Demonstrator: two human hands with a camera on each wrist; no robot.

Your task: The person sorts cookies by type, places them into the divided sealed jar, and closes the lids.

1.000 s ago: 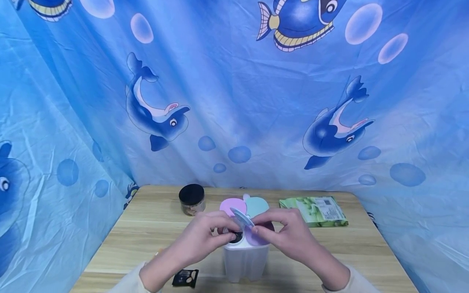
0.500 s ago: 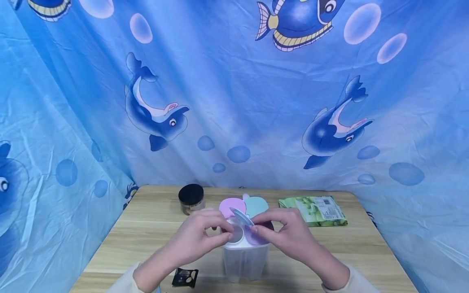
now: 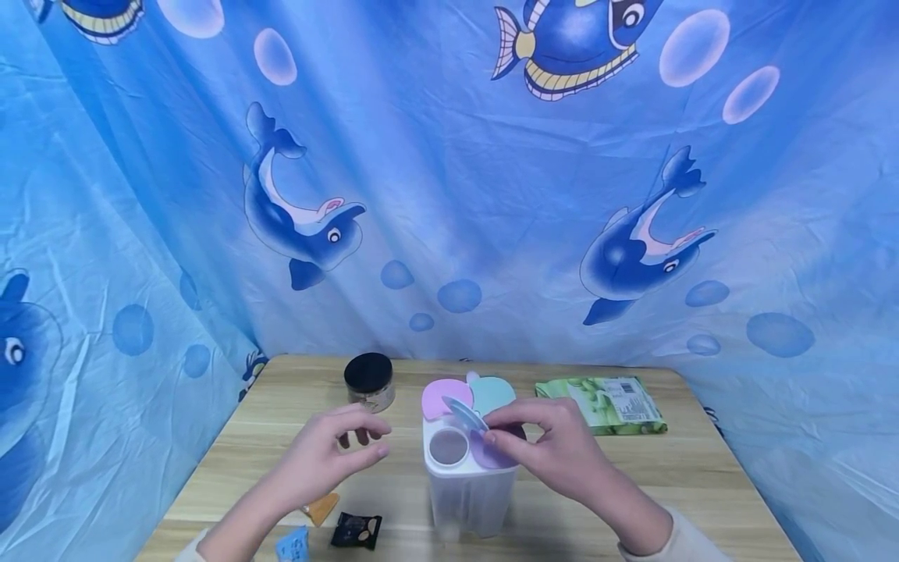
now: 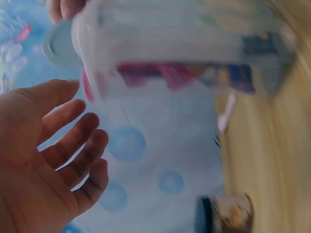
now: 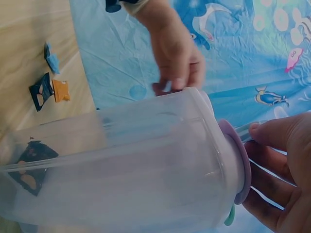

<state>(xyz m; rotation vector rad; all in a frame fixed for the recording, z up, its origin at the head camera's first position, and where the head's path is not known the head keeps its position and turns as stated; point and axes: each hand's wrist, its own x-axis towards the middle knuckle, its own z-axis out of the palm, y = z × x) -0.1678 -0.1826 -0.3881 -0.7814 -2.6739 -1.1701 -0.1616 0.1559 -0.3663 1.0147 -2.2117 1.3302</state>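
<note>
A translucent storage box (image 3: 469, 503) with pink (image 3: 444, 396), mint (image 3: 495, 392) and purple (image 3: 489, 454) lids stands mid-table. My right hand (image 3: 551, 441) pinches the tilted pale blue lid (image 3: 460, 410) between thumb and finger, beside a round uncovered opening (image 3: 448, 446). A black packet (image 5: 36, 165) lies at the box's bottom in the right wrist view; red wrappers (image 4: 170, 73) show through its wall in the left wrist view. My left hand (image 3: 326, 453), fingers loosely bent and holding nothing, hovers left of the box, above an orange packet (image 3: 321, 509) and a black packet (image 3: 357, 531).
A blue packet (image 3: 293, 544) lies at the table's front left. Behind my left hand stands a jar with a black lid (image 3: 368, 373). A green printed bag (image 3: 607, 406) lies at the back right. A blue sea-animal curtain (image 3: 449, 195) hangs behind the wooden table (image 3: 653, 476).
A dark packet at the opening one second ago has left my left fingers and gone from view there. My left hand has drawn back leftward, while the right stays at the lid.
</note>
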